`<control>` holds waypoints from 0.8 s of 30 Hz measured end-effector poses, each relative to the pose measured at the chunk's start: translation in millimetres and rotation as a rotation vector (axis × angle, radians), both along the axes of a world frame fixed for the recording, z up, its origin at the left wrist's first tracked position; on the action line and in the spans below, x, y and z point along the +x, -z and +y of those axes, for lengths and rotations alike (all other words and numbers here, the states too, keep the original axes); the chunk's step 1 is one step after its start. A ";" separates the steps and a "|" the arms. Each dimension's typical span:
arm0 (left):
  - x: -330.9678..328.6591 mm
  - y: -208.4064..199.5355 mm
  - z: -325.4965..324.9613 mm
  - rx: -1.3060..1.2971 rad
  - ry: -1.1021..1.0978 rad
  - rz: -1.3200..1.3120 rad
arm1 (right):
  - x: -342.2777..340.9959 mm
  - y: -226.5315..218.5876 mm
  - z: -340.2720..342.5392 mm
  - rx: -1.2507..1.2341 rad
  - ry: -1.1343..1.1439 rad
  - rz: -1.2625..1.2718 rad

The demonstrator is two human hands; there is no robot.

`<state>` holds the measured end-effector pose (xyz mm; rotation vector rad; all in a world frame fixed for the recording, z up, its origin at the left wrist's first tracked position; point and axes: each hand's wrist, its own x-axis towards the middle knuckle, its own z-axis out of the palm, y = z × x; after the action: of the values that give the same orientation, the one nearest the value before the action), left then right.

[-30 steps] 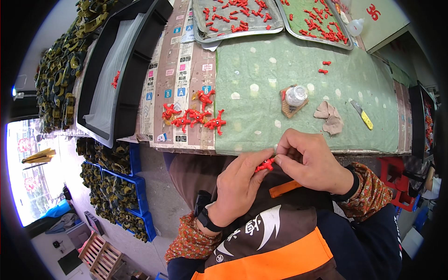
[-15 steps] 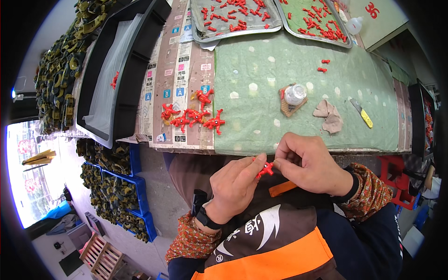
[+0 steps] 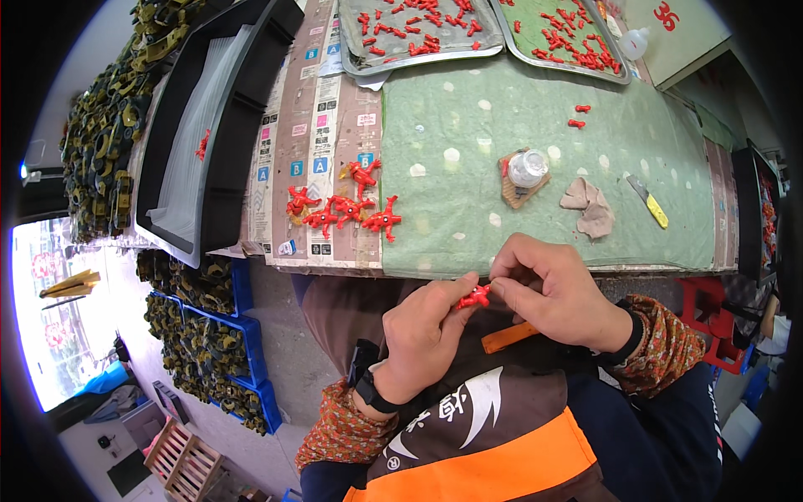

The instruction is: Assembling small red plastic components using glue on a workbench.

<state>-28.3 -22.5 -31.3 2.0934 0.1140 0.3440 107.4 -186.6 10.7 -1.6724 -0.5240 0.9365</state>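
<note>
A small red toy figure (image 3: 475, 297) is pinched between the thumb and fingers of my left hand (image 3: 422, 330), just off the table's front edge. My right hand (image 3: 556, 293) has its fingertips closed together at the figure's right side. Whether they grip a limb of it or something tiny is hidden. On the table to the left lies a cluster of similar red toy figures (image 3: 343, 209). Two small red parts (image 3: 577, 124) rest on the green cloth (image 3: 452, 125) farther back.
A small clear bottle (image 3: 528, 169) stands on a cardboard piece, beside a beige rag (image 3: 588, 209) and a yellow-handled utility knife (image 3: 648, 202). Two metal trays (image 3: 427, 60) of red parts sit at the back. A black bin (image 3: 238, 117) with a clear liner stands left.
My left hand has turned slightly, tilting the red toy figure and raising it a little. My right hand stays close to its side, nearly unmoved.
</note>
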 end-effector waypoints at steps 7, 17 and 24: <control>2.5 -10.1 -1.7 -0.243 -0.056 0.206 | 1.0 -6.8 2.2 0.002 0.046 0.092; 6.1 -15.5 -1.0 -0.183 -0.069 0.223 | 3.1 -6.8 -0.8 -0.010 0.022 0.018; 7.3 -11.2 2.1 -0.288 -0.032 0.203 | 1.9 -6.5 -5.4 0.071 -0.001 -0.010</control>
<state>-21.0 -20.5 -20.0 1.8372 0.3003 0.1233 109.3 -192.0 17.2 -1.6137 -0.5588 0.9003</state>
